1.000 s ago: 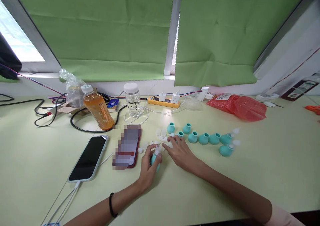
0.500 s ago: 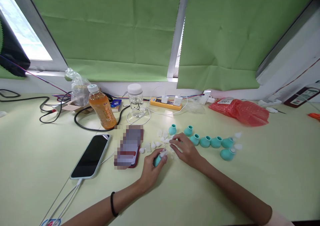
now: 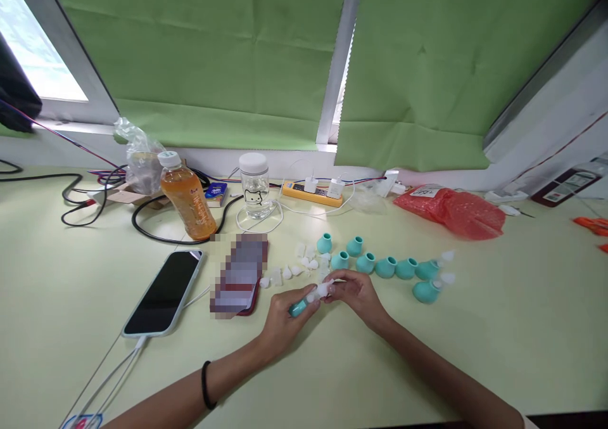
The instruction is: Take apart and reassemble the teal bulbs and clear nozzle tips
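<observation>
My left hand [image 3: 285, 315] is closed round a small teal rubber bulb [image 3: 298, 307] with a clear fitting at its mouth. Against that mouth, the fingertips of my right hand [image 3: 354, 296] pinch a small white plastic tip [image 3: 323, 289]. Just beyond my hands lie several loose white plastic pieces [image 3: 287, 272]. Several open-mouthed teal bulbs [image 3: 365, 263] stand in a row behind and to the right of my right hand. At the row's right end, two bulbs, one of them the nearer bulb [image 3: 426, 291], lie tilted with white tips in their mouths.
On the left lie a phone with a dark screen [image 3: 164, 293] on a cable and a red-edged phone [image 3: 242, 274]. Behind them stand an orange drink bottle [image 3: 189, 198] and a clear jar [image 3: 254, 185]. A yellow power strip [image 3: 311, 193] and a red plastic bag [image 3: 451, 210] lie along the wall.
My right hand has come back from the loose white pieces to the bulb in my left hand, now with a white tip in its fingers. The camera view has shifted slightly.
</observation>
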A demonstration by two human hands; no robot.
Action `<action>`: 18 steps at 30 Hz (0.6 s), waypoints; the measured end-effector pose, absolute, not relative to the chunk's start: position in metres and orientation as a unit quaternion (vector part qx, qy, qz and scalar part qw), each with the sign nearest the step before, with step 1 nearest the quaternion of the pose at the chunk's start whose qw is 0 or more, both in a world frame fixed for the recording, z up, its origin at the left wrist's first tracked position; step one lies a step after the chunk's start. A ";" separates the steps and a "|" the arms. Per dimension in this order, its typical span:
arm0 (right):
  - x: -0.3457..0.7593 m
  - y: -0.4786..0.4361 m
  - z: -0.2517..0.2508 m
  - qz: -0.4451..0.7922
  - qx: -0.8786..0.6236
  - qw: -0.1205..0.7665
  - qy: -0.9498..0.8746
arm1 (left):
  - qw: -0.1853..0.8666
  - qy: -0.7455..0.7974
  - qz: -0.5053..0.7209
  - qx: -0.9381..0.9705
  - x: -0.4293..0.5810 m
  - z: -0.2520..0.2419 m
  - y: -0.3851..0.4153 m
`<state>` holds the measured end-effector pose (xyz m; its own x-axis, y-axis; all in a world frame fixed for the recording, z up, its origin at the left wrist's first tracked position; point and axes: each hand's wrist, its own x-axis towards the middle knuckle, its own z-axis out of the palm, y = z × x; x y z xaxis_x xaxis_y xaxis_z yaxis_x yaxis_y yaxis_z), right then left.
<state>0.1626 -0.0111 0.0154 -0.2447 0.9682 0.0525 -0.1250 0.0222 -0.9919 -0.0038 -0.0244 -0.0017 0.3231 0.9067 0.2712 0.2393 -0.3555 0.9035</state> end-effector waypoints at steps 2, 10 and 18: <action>0.162 -0.012 0.014 0.565 -0.399 0.483 -0.536 | 0.373 0.415 0.417 0.718 -0.004 -0.005 -0.023; 0.158 -0.014 0.007 0.547 -0.425 0.507 -0.513 | 0.292 0.433 0.375 0.766 -0.005 -0.008 -0.021; 0.167 -0.009 0.008 0.592 -0.416 0.439 -0.532 | 0.248 0.425 0.354 0.795 -0.006 -0.008 -0.026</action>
